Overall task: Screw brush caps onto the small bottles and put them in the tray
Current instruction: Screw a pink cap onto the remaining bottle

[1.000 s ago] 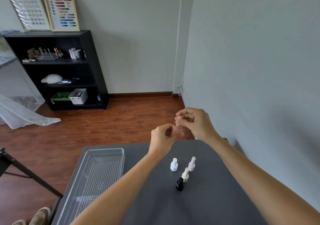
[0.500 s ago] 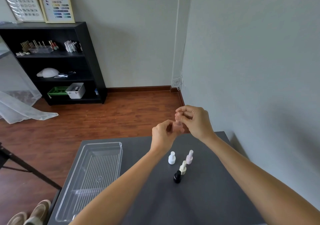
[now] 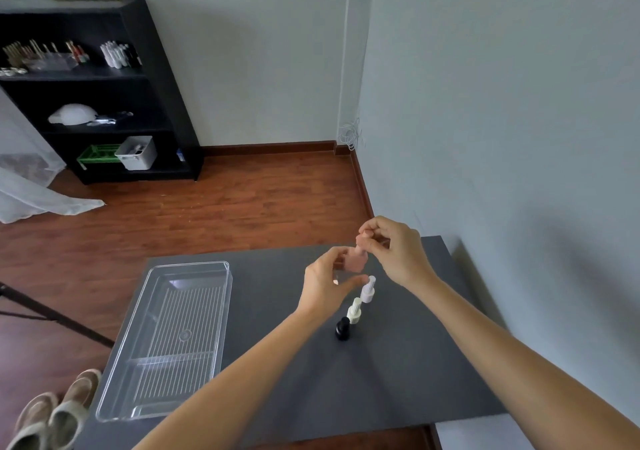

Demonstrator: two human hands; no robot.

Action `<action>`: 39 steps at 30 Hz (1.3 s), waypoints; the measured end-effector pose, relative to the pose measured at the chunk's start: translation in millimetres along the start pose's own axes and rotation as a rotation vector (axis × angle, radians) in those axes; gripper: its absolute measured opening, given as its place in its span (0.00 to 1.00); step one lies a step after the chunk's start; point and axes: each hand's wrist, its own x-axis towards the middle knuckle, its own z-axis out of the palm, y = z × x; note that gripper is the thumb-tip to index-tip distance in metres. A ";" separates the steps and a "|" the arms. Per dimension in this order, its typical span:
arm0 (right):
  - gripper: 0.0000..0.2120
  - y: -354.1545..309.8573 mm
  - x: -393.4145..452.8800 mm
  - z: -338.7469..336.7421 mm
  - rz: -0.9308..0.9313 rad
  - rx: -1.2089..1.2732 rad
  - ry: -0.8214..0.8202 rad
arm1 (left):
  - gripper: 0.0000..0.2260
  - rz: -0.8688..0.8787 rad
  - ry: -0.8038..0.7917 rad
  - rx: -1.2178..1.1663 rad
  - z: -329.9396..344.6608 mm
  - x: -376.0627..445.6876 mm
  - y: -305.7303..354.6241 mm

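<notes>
A small pink bottle (image 3: 355, 261) hangs in the air above the dark table (image 3: 277, 328). My left hand (image 3: 323, 285) holds its body from the left and below. My right hand (image 3: 394, 252) pinches the pink cap on its neck from above. On the table below stand a lilac bottle (image 3: 368, 290), a cream bottle (image 3: 354, 311) and a black bottle (image 3: 342, 328), each capped. The white bottle seen earlier is hidden behind my left hand. A clear plastic tray (image 3: 221, 311) lies on the table's left side with nothing in it.
A grey wall runs close along the table's right edge. A black shelf unit (image 3: 152, 79) with small items stands at the far left on the wooden floor. Shoes (image 3: 52, 415) sit on the floor by the table's near left corner.
The camera has tilted down, so more of the table shows. Both hands stay on the pink bottle; my left fingers have loosened so the bottle's body shows more.
</notes>
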 end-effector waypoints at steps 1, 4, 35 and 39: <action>0.02 5.5 -2.3 -1.1 0.009 -0.007 0.016 | 0.22 -0.019 -0.039 0.050 2.4 -3.1 -7.8; 0.05 22.5 -9.3 -5.6 0.047 -0.014 0.027 | 0.28 -0.099 -0.183 0.199 9.7 -15.9 -34.0; 0.05 -55.8 3.4 143.7 -0.002 0.058 -0.382 | 0.07 -0.165 0.540 0.410 -192.5 -107.7 -84.6; 0.06 -80.9 -7.1 201.1 -0.027 0.070 -0.398 | 0.08 -0.219 0.528 0.451 -235.8 -119.3 -105.0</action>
